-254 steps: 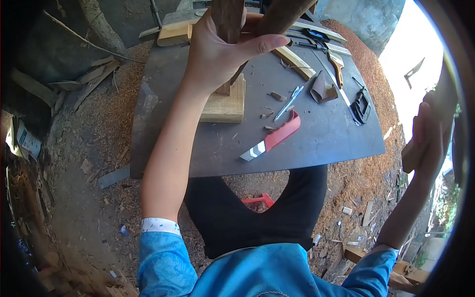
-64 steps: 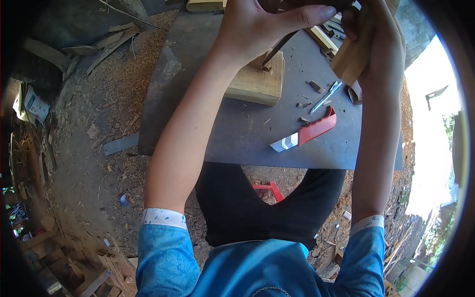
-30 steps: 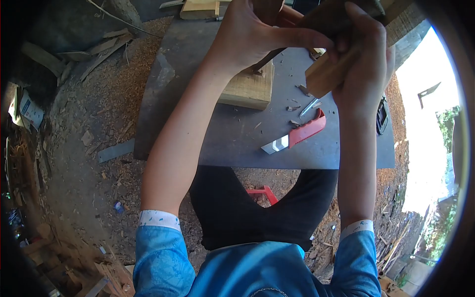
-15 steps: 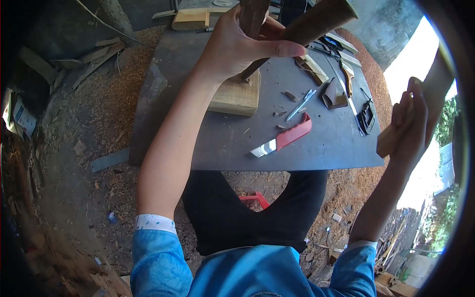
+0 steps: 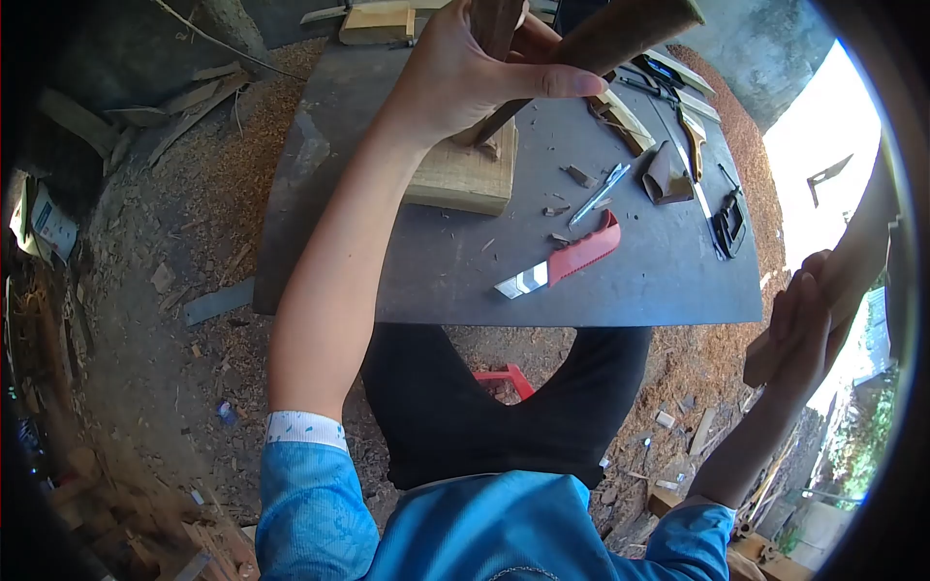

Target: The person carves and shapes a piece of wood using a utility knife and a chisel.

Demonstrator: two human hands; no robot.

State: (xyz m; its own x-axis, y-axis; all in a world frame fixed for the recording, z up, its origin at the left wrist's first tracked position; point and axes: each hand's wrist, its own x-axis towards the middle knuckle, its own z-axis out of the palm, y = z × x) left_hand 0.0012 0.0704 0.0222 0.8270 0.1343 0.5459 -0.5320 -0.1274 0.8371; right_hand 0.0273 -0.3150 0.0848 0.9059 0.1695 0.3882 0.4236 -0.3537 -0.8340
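My left hand (image 5: 465,87) is closed around dark brown wooden pieces above the table. One is a thick round stick (image 5: 630,39) slanting up to the right; another stands more upright between thumb and fingers. A narrow lower end reaches down to a pale wooden block (image 5: 465,179), with curled shavings beside it. Out to the right, past the table edge, my right hand (image 5: 799,324) grips a long piece of wood (image 5: 857,242) raised on its side; its full shape is hidden by fingers and the view's edge.
On the dark table (image 5: 417,281) lie a red-handled utility knife (image 5: 567,261), pens (image 5: 599,194), a dark brown hollow piece (image 5: 666,174), a handsaw (image 5: 693,145) and a black clamp (image 5: 728,223). Another wooden block (image 5: 378,24) sits at the back. Shavings cover the floor.
My right hand and its wood have shifted slightly lower and outward. The left hand keeps its grip. The view has moved a little, and a dark angular shape now shows in the bright area.
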